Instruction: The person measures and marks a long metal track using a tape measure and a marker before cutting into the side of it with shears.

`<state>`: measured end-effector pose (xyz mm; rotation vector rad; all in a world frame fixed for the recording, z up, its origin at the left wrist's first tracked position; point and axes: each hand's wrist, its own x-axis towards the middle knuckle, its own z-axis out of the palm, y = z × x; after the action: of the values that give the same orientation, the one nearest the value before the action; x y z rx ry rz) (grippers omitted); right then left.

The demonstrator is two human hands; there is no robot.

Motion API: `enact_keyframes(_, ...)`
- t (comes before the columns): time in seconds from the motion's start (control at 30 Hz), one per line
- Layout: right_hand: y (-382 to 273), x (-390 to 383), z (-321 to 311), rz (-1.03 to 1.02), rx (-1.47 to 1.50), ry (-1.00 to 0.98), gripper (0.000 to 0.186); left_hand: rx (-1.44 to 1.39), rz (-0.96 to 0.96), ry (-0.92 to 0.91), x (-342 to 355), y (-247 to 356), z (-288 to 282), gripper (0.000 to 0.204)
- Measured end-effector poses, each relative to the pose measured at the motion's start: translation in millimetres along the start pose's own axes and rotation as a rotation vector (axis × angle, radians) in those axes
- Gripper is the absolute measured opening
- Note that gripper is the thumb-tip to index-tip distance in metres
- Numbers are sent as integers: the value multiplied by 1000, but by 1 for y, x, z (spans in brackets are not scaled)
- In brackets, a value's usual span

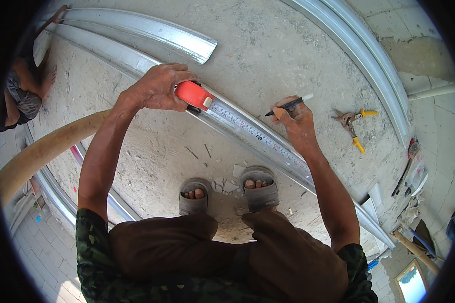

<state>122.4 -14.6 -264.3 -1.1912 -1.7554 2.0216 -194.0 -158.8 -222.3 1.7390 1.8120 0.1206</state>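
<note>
The long metal channel [131, 60] lies on the concrete floor, slanting in front of the person's feet, and I use it as the reference for every place. On the channel is the red tape measure [192, 95], with its blade [260, 135] pulled out along the channel toward its right end. The left hand [159, 88] is over the channel; its fingers are bent around the tape case, with the thumb at the near side, so they pinch it firmly. The right hand [296, 121] is at the far side of the channel, its forearm crossing above; thumb and fingers pinch a black marker [290, 104], whose tip stands apart from the metal.

In my judgement, the case is hard, compact and rather light, best taken by its two sides. The blade seems thin and springy, so it is better guided by its flat face. The channel itself looks stiff but smooth and perhaps slippery; its thin edges may cut. Beyond the channel lie snips [348, 121] with yellow handles and a shorter metal strip [187, 43].
</note>
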Motion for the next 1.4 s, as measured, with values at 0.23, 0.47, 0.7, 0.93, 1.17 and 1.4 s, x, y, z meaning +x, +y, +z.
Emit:
enact_keyframes(0.23, -11, -18, 19, 49, 122, -58, 11, 21, 1, 29, -25, 3, 0, 58)
enact_keyframes(0.47, -5, -23, 28, 66, 112, -93, 10, 12, -46, -59, -40, 5, 9, 55)
enact_keyframes(0.7, -1, -28, 43, 86, 104, -151, 11, -20, -20, -36, -53, -2, 24, 56)
enact_keyframes(0.93, 5, -28, 50, 116, 55, -181, 12, -11, -31, -66, -50, -4, 29, 58)
enact_keyframes(1.17, 9, -29, 52, 101, 59, -198, 12, -17, 4, -53, -55, -10, 36, 61)
enact_keyframes(1.4, 8, -31, 52, 118, 77, -201, 10, -21, -65, -129, -51, -8, 33, 63)
